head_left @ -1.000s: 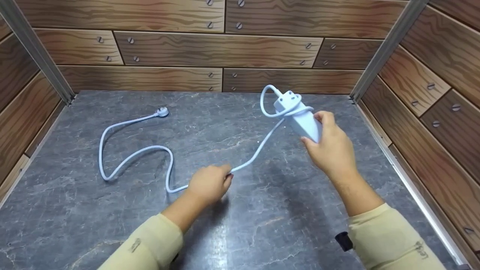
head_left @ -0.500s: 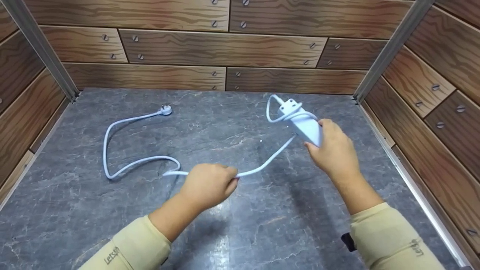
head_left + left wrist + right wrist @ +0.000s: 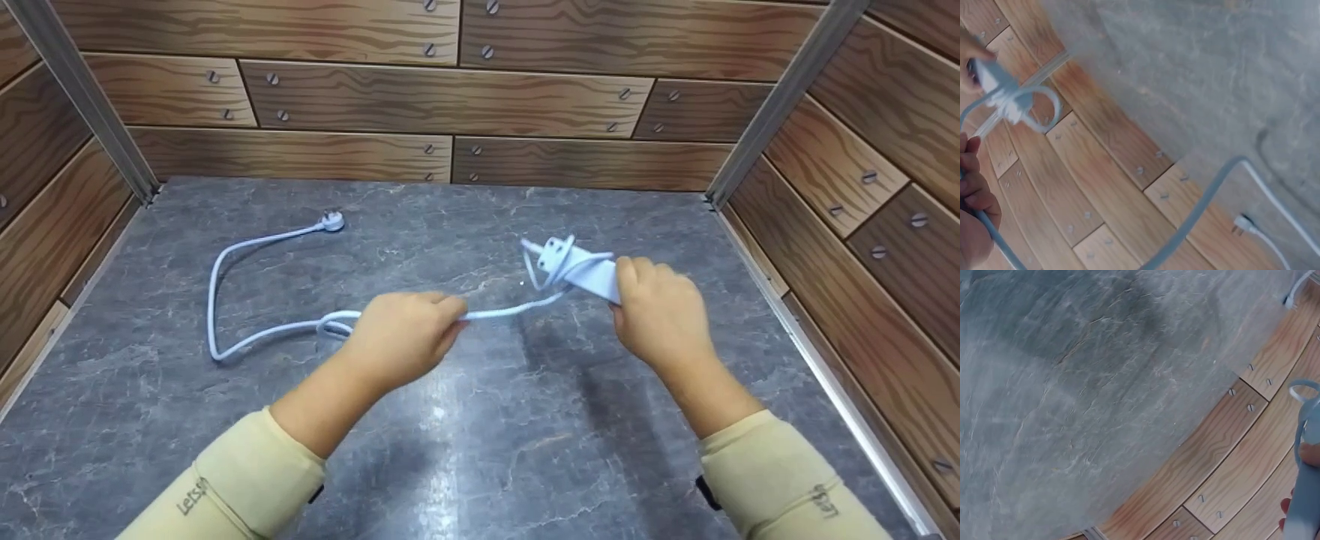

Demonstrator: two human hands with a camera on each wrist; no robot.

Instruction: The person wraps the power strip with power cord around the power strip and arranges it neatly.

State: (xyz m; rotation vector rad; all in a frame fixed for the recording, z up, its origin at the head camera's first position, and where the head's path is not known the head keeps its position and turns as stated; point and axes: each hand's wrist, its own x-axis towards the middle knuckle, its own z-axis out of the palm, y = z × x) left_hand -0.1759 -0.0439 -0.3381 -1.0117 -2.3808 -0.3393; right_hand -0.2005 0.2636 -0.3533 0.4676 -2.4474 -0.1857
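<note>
Head view: left fingers (image 3: 451, 307) grip the cord (image 3: 510, 311), right fingers (image 3: 628, 277) the power strip (image 3: 595, 278); left sleeve (image 3: 236, 476) reads "Lets", rest unclear.

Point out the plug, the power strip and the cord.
Plug (image 3: 333, 221): head view, on its body.
Power strip (image 3: 598, 281): head view, on a bare part of its casing.
Cord (image 3: 1186, 226): left wrist view, on the stretch running to the bottom edge.
</note>
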